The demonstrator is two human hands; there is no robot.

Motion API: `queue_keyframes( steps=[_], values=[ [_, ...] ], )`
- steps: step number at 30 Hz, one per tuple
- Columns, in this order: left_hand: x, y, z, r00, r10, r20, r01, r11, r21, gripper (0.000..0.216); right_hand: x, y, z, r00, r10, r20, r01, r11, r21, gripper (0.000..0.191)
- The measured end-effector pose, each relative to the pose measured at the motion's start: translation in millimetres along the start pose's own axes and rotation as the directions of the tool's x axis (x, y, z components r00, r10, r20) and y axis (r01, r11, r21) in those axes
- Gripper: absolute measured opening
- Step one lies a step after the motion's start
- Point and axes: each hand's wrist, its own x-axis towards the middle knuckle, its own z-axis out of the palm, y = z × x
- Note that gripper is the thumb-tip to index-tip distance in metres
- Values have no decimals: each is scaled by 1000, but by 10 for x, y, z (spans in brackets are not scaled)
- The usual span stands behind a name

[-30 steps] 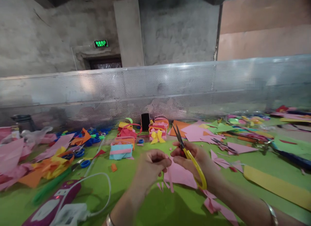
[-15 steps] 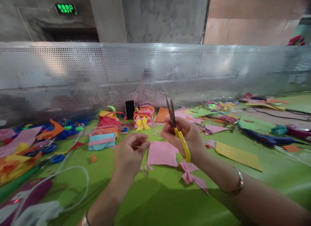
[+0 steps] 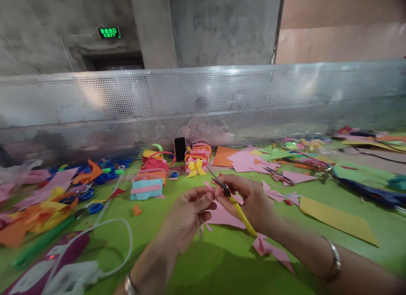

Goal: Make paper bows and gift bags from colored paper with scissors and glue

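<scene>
My right hand (image 3: 250, 200) grips yellow-handled scissors (image 3: 233, 200), blades pointing up and left toward my left hand. My left hand (image 3: 188, 212) is pinched closed just left of the blades, fingertips touching something small that I cannot make out. Both hands hover over a pink paper sheet (image 3: 223, 217) lying on the green table (image 3: 203, 265). Pink offcuts (image 3: 269, 250) lie under my right wrist.
A yellow paper strip (image 3: 338, 219) lies to the right. Small paper gift boxes (image 3: 147, 187), a yellow bow (image 3: 196, 167) and a phone (image 3: 180, 149) stand behind. Coloured scraps (image 3: 41, 212) and a glue gun with white cable (image 3: 60, 265) fill the left. A perforated metal screen (image 3: 203, 105) bounds the table.
The scissors have tipped from upright down toward my left hand, and both hands have come closer together over the pink sheet. The camera view has shifted.
</scene>
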Motion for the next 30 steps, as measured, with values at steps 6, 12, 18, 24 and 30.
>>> queue_keyframes(
  steps=[6,12,18,24,30],
  values=[
    [-6,-10,-11,1000,22,0,-22,997,-68,25,-7,18,45,997,48,66,-46,999,-24,20],
    [2,-46,-29,997,67,-33,-68,998,-16,25,-17,31,45,988,76,137,-84,995,56,15],
    [17,36,-41,895,303,-327,-297,952,68,15,-36,15,64,948,302,103,-298,953,-57,13],
    [8,110,-79,823,422,-380,-413,904,111,14,-67,8,72,911,301,281,-248,946,-211,16],
    [-1,98,-43,835,362,-414,-374,926,54,17,-119,-22,136,913,319,254,-246,928,-280,14]
  ],
)
